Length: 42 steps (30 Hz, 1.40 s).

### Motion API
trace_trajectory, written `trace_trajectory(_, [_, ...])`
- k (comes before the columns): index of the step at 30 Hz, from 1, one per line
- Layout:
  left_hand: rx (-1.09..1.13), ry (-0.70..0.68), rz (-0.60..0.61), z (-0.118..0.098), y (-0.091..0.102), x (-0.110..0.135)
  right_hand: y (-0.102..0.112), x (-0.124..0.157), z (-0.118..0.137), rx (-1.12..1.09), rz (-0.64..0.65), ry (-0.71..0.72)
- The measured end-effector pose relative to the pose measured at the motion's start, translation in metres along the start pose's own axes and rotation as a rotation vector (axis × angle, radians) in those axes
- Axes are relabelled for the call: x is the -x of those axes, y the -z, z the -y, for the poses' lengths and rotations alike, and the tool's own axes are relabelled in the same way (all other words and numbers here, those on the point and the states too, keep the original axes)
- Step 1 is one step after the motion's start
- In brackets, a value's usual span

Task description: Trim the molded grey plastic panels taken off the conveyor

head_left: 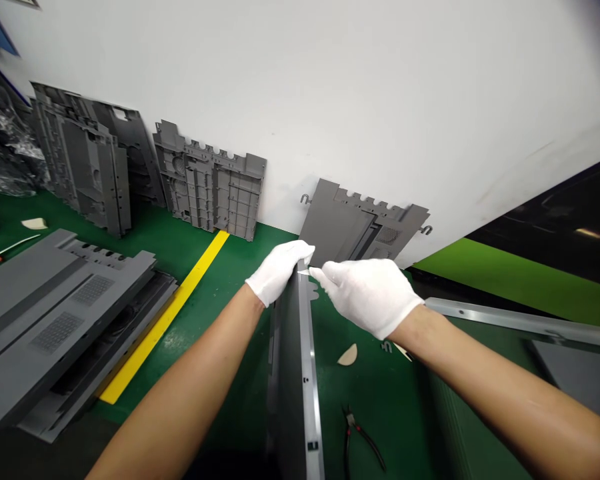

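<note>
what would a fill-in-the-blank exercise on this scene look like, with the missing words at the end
1. The left hand, in its ____ fabric glove, grips the top of the upright flat grey panel.
2. Metal pliers with slim dark handles lie on the ____ floor.
3. A long straight ____ stripe runs across the floor.
Missing words: white; green; yellow.

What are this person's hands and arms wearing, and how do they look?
The left hand and right hand each wear a plain white glove, seemingly thin cloth, covering the fingers and ending around the wrist. No markings show on either. The left forearm and right forearm are bare, with no sleeve, watch or bracelet in view.
</note>
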<state>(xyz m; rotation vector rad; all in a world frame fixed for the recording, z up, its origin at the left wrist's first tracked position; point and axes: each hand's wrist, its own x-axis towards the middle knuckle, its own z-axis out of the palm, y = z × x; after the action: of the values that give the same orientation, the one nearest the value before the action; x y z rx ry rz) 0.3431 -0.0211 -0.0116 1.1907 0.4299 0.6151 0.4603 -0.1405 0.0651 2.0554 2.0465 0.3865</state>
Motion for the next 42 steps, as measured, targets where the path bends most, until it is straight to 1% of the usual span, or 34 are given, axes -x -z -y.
trace_trajectory(18, [-0.012,-0.010,0.007,0.0001,-0.0006,0.0002,0.0039,0.0017,0.0031,-0.004,0.070,-0.028])
trace_trajectory(26, [-0.045,-0.040,-0.022,-0.0002,-0.0028,-0.0012,0.0042,0.0026,0.0024,-0.020,0.089,-0.048])
trace_trajectory(33, [-0.004,0.021,-0.001,0.0006,-0.0037,-0.0016,0.0005,0.0042,0.0015,-0.014,0.061,-0.046])
trace_trajectory(42, [-0.034,-0.034,0.006,0.0006,-0.0032,-0.0027,0.0022,0.0062,0.0023,-0.022,0.102,-0.057])
